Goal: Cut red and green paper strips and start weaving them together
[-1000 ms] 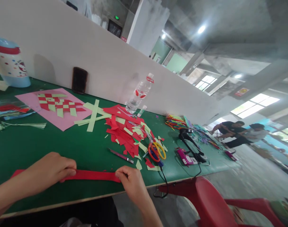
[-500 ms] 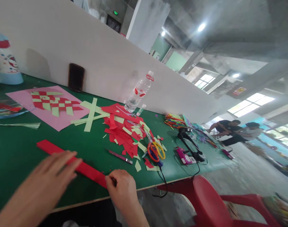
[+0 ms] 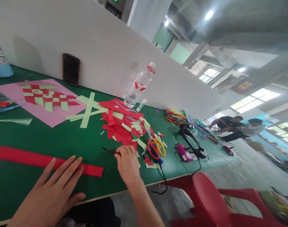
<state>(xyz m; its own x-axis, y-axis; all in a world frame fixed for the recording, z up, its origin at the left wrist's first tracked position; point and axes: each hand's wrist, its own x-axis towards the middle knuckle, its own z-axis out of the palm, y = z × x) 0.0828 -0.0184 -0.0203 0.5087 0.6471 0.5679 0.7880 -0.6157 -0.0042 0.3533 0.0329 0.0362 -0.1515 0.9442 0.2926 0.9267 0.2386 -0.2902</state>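
Tabletop [image 3: 90,138] abuts wall [image 3: 103,56]; left fingers [image 3: 70,173] splay across red strip [image 3: 27,157], right fingers [image 3: 127,152] clasp slim tool [image 3: 110,150].

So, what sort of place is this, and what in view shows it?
Probably a craft workroom: on the long green table lie a red paper strip, scissors with orange and yellow handles, and a red-and-pale-green woven paper piece on a pink sheet.

Red strip [image 3: 33,159], green table [image 3: 87,140], woven piece [image 3: 50,97] (red-and-pale-green checks).
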